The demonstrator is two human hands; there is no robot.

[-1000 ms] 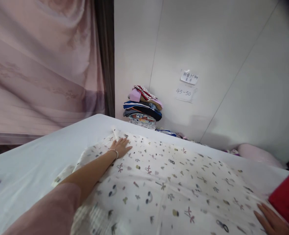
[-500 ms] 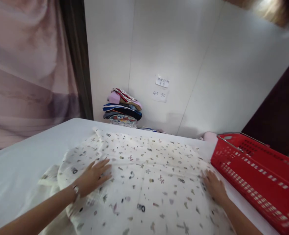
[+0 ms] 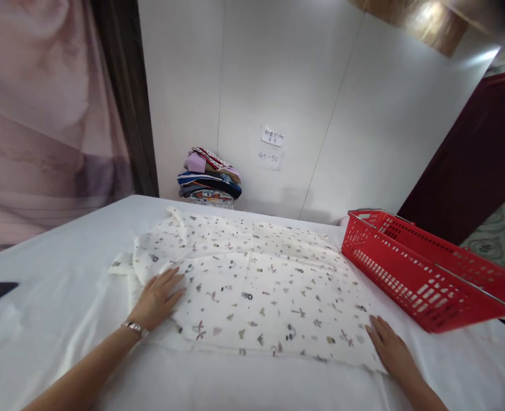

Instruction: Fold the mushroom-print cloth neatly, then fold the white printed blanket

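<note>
Since half a second ago, I see that the right hand [image 3: 393, 347] has slid nearer along the cloth's right side to its near corner, and that the cloth's near edge has come into view.

I count one white cloth printed with small plant-like and rainbow motifs [image 3: 252, 291], spread on the white-covered table [image 3: 235, 382], its left side bunched. The left hand [image 3: 157, 299], wearing one silvery bracelet [image 3: 135, 327], lies on that side, fingers slightly apart; the right hand's fingers lie flat, close together, neither hand clamped on anything.

Beyond the table are one pile of folded multicoloured fabrics [image 3: 209, 182] and two white paper notes [image 3: 272, 136] on the wall.

One red slotted plastic basket [image 3: 400, 267] stands just beside the cloth's right edge; I cannot tell what it holds.
</note>
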